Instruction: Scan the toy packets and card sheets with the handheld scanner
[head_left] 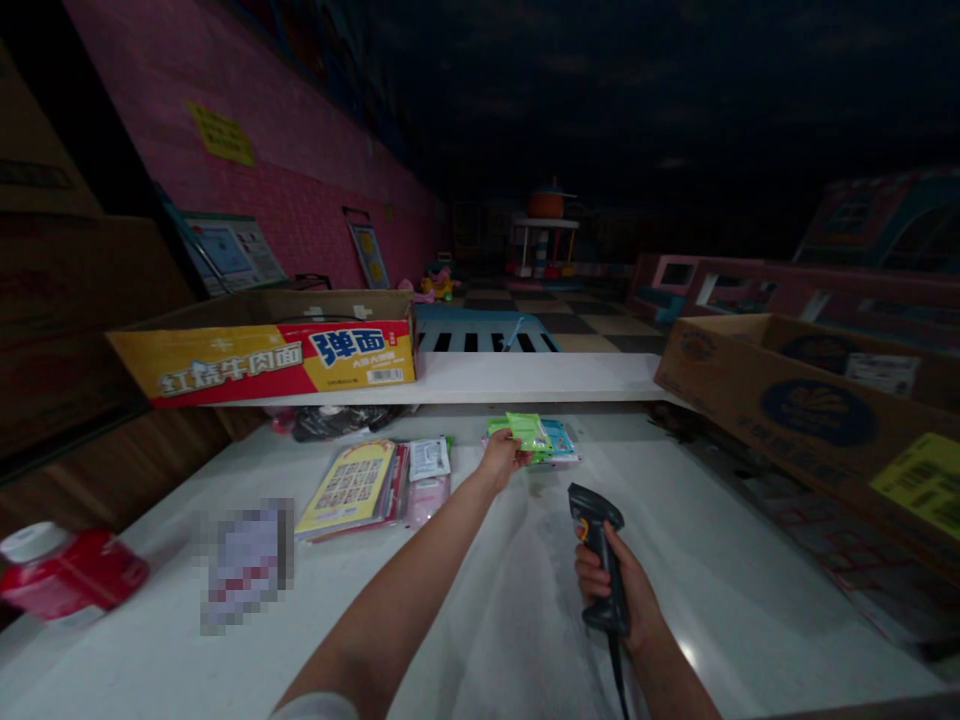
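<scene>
My right hand (630, 580) is wrapped round the grip of a black barcode scanner (596, 510), its cord running down toward me. My left hand (504, 460) reaches out to the far part of the white table and pinches the edge of a green packet (529, 430). Beneath that packet lie other flat packets, among them a blue one (561, 440). Left of my forearm sits a stack of booklets (352, 485) with a yellow cover on top. Beside the stack are a white packet (430, 458) and a pink packet (427, 498).
A raised white shelf (525, 378) spans the far edge, bearing a red and yellow noodle carton (352, 360) on the left. A brown carton (735, 380) stands at right. A red bottle (71, 575) with a white cap is on the near left of the white table (720, 620).
</scene>
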